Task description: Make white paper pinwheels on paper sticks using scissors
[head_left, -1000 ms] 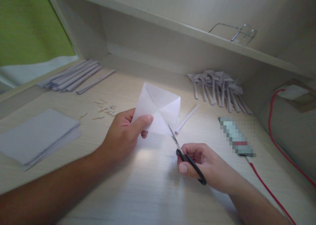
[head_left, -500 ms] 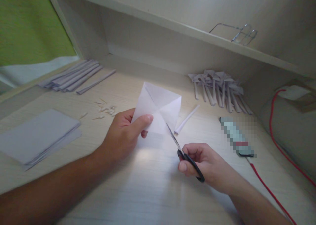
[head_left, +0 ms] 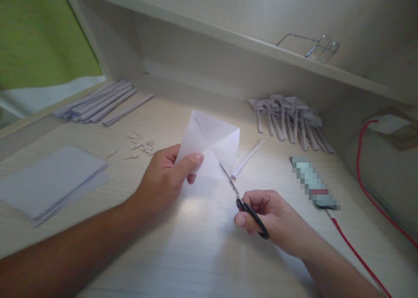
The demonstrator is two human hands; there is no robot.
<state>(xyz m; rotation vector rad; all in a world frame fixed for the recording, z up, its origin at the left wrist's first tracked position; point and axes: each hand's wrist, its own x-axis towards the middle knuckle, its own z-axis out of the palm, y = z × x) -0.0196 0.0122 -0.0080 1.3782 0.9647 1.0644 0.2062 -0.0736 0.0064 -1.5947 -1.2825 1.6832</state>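
A square of white paper (head_left: 218, 137) with diagonal creases is held above the desk by my left hand (head_left: 173, 167), thumb on top and fingers underneath. Black-handled scissors (head_left: 250, 215) are in my right hand (head_left: 274, 219), fingers through the loops. Their blades reach the paper's lower right part and look nearly closed, along a line toward its middle. Behind the paper, a rolled paper stick (head_left: 248, 157) lies on the desk.
At the left lie a stack of paper sheets (head_left: 55, 176), a pile of paper rolls (head_left: 98, 102) and small pale pointed bits (head_left: 142, 145). Several paper pinwheels (head_left: 289, 115) are heaped at the back right, near a phone (head_left: 313, 182) with a red cable (head_left: 352, 248). A shelf (head_left: 228, 36) overhangs the desk.
The scissors have shifted very slightly, with the blades looking a little more closed. The paper and my left hand have hardly moved.
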